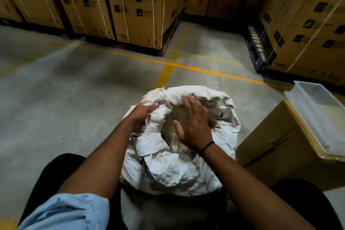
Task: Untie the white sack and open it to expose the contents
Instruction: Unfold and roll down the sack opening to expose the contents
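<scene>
Warehouse floor (56, 99), concrete with yellow lines, strapped cartons (138, 5) behind. White sack (168, 170) stands between the person's knees, mouth open – shiny contents (175, 144) showing. Left hand (143, 112) pinches the bunched rim on the left; right hand (194, 123) lies flat, fingers spread, over the opening. Clear tray (317, 114) on a box (276, 145) just right of it.
</scene>
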{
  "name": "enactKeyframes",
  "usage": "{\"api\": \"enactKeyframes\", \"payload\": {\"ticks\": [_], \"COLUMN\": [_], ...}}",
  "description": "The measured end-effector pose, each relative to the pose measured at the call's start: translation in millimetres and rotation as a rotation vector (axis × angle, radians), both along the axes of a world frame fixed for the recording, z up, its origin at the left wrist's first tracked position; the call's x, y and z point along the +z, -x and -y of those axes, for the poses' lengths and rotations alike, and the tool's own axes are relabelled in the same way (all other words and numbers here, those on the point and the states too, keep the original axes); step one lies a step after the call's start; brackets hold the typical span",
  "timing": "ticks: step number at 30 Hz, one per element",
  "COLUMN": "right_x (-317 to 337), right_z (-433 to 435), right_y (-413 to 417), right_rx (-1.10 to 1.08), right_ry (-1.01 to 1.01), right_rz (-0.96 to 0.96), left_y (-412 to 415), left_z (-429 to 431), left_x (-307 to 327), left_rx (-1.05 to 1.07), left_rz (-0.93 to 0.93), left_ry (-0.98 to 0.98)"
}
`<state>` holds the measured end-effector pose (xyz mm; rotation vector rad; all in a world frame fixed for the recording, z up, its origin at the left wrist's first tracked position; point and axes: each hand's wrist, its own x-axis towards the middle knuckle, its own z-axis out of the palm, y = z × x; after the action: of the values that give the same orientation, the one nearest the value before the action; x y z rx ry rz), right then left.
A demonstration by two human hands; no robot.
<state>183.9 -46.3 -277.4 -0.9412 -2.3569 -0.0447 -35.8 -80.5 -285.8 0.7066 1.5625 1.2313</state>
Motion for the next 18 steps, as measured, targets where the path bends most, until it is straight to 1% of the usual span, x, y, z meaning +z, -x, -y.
{"api": "enactKeyframes", "payload": {"ticks": [1,2,4,6,7,9,11,12,13,14,15,16,17,18], "right_x": [1.9,3.4,3.1,-2.7,-7.0,-14.3,-20.9,-23.2,-25.9,-30.5,-36.1,-41.2,-45.8,-50.6], "right_z": [-5.1,-13.1,-36.8,-62.7,-74.0,-90.9,-103.0,-109.0,-116.6,-126.7,-138.0,-148.9,-157.5,-163.7], "right_y": [6.7,13.4,25.6,37.4,43.8,59.8,77.6,86.8,94.3,99.5,102.6,104.1,104.3,104.0], "right_rx": [0.049,0.085,0.129,0.154,0.163,0.177,0.176,0.145,0.101,0.050,-0.011,-0.085,-0.162,-0.226], "right_ry": [-0.068,-0.125,-0.200,-0.235,-0.210,-0.064,0.218,0.384,0.543,0.683,0.784,0.838,0.862,0.880], "right_rz": [0.039,0.087,0.205,0.294,0.302,0.246,0.146,0.109,0.079,0.030,-0.053,-0.143,-0.208,-0.229], "left_y": [6.7,12.5,25.9,35.5,39.2,44.5,47.2,45.9,44.7,43.5,43.1,42.8,42.0,39.4], "left_z": [3.2,5.7,6.6,5.5,4.1,-0.2,-7.9,-12.0,-16.3,-20.7,-25.4,-28.0,-28.6,-29.4], "left_x": [3.2,6.9,6.7,1.0,-4.7,-19.3,-36.6,-41.9,-45.0,-47.8,-52.8,-57.7,-60.3,-60.6], "left_rx": [-0.077,-0.164,-0.259,-0.242,-0.193,-0.109,-0.038,0.007,0.078,0.183,0.342,0.505,0.608,0.630], "left_rz": [0.132,0.205,0.257,0.359,0.422,0.577,0.718,0.742,0.673,0.501,0.236,-0.075,-0.341,-0.538], "left_ry": [0.064,0.122,0.170,0.142,0.106,-0.010,-0.072,-0.057,-0.024,0.033,0.115,0.167,0.170,0.135]}}
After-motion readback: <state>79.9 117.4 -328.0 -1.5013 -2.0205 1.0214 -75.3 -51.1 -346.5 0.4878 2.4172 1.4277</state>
